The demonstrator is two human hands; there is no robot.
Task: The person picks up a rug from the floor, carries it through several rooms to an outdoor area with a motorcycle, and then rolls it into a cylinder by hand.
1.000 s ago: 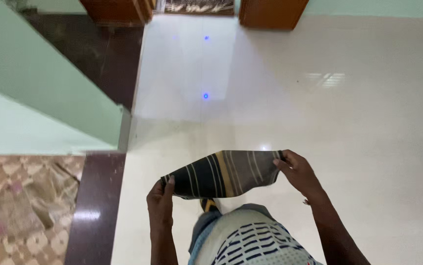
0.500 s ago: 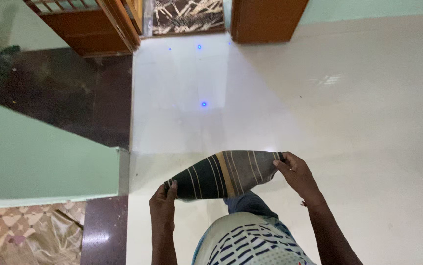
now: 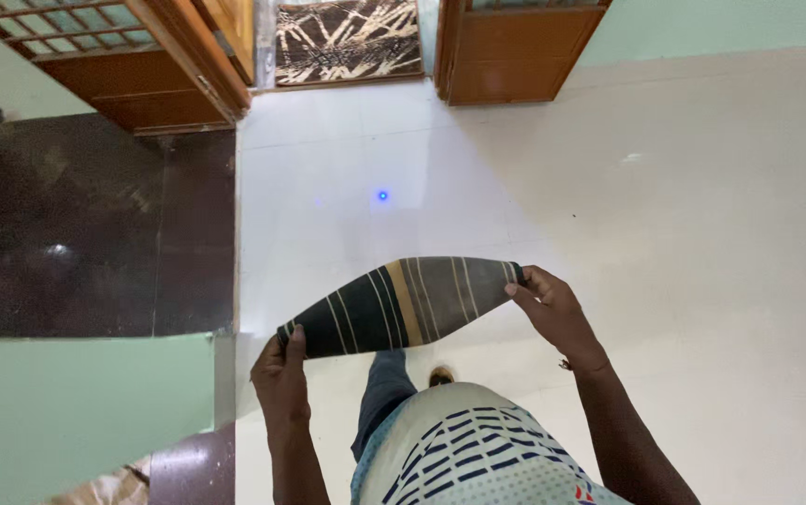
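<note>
Striped cloth [image 3: 403, 306]: dark with grey, tan and white bands; stretched flat between both hands above the white tile floor [image 3: 702, 187]
left hand [image 3: 280, 374]: thumb and fingers pinched shut on cloth's left end
right hand [image 3: 553, 313]: fingers closed on cloth's right end
doorway: patterned brown mat [image 3: 347, 39] between wooden door frames [image 3: 515, 56]
left side: dark floor [image 3: 85, 234]; green wall [image 3: 76, 411] nearer

No packages, labels, signs or screens in view. Nothing boxed, wrapped, tagged or lit as a display anywhere in the frame, from the upper left corner through to the lower right.
</note>
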